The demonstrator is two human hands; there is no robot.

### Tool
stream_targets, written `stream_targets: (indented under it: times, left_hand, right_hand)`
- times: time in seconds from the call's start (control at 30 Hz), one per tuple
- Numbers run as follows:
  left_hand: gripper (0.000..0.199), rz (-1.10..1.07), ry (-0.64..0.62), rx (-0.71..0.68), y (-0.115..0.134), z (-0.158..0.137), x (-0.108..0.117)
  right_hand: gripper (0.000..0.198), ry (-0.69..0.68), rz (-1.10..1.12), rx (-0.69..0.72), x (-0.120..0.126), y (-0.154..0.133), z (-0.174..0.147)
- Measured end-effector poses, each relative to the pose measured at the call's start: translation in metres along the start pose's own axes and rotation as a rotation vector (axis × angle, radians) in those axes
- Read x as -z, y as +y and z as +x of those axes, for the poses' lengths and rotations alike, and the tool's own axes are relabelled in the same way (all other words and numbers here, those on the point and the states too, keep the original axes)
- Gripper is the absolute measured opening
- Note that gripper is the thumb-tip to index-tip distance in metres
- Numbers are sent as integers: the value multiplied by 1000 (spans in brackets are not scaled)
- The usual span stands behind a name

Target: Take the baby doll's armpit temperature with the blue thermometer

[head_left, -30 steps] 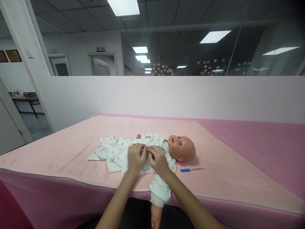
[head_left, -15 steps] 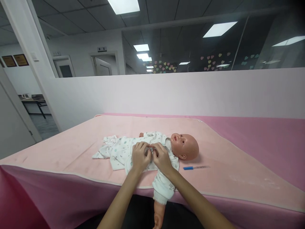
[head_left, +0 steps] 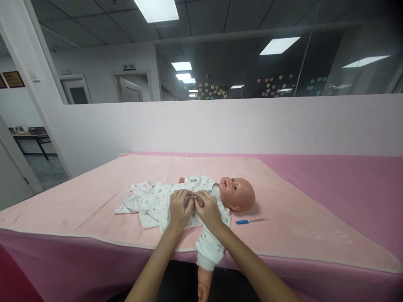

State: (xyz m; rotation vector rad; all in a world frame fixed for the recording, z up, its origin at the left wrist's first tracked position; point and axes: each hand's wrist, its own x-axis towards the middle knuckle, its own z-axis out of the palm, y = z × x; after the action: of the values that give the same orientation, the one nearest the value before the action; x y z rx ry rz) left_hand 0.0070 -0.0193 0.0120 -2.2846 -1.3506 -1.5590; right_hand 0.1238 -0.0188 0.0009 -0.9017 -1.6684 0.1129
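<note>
A baby doll (head_left: 237, 194) lies on its back with its head to the right, dressed in a white printed outfit (head_left: 154, 203). Over the doll's chest, my left hand (head_left: 180, 207) and my right hand (head_left: 208, 209) meet, thumbs and fingers pinched close together. Between the fingertips a thin pale edge shows, which looks like the fabric of the outfit; whether a tie or snap is there I cannot make out. One doll arm (head_left: 204, 283) hangs over the table's near edge, its sleeve bunched near the wrist.
A thermometer-like stick with a blue end (head_left: 242, 222) lies on the peach mat (head_left: 283, 239), just below the doll's head. Pink covering (head_left: 346, 188) shows around the mat. A low white wall (head_left: 220, 128) with glass above it stands behind.
My hands stay at the doll's chest, with a pale edge now showing between the fingertips. The whole view has shifted slightly, so everything appears a little further left.
</note>
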Motion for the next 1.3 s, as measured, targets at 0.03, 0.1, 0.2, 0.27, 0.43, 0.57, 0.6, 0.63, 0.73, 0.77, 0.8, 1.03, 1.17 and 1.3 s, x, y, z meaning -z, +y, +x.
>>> stream_targets:
  times: [0.03, 0.1, 0.2, 0.27, 0.43, 0.57, 0.6, 0.63, 0.73, 0.77, 0.8, 1.03, 1.17, 1.3]
  left_hand:
    - [14, -11, -6, 13, -1, 0, 0]
    - [15, -18, -12, 48, -2, -1, -1]
    - [17, -14, -15, 90, -3, -1, -2]
    - [17, -12, -14, 98, -3, -1, -3]
    - [16, 7, -4, 80, -4, -1, -4]
    - [12, 30, 11, 62, -1, -3, -3]
    - [12, 37, 13, 59, 0, -3, -3]
    - [11, 44, 13, 56, 1, -3, -2]
    - [11, 67, 6, 48, 2, -4, -2]
    - [11, 73, 6, 43, 2, -4, -2]
    - [11, 81, 10, 39, 2, -3, -2]
    - [12, 107, 50, 17, 7, -4, -2]
    - [14, 163, 37, 77, -5, -10, 12]
    - [21, 48, -21, 215, -24, -16, 26]
  right_hand:
    - [22, 8, 12, -4, 0, 1, 0]
    - [20, 22, 38, -17, -1, 3, -1]
    - [18, 26, 53, -28, -2, 5, -1]
    - [19, 21, 47, -27, -2, 6, -1]
    - [21, 33, 26, -36, -2, 8, -2]
    - [22, 44, 14, -39, -2, 7, -3]
    - [22, 45, 16, -40, -2, 8, -3]
    - [22, 45, 17, -43, -2, 8, -3]
    - [22, 42, -2, -47, -4, 9, -4]
    - [22, 41, -12, -45, -4, 10, -4]
    - [22, 41, -21, -43, -5, 10, -4]
    - [24, 22, -18, -57, 0, 3, -4]
    - [25, 67, 1, -137, 3, 0, -5]
    - [25, 92, 27, -152, 2, 2, -5]
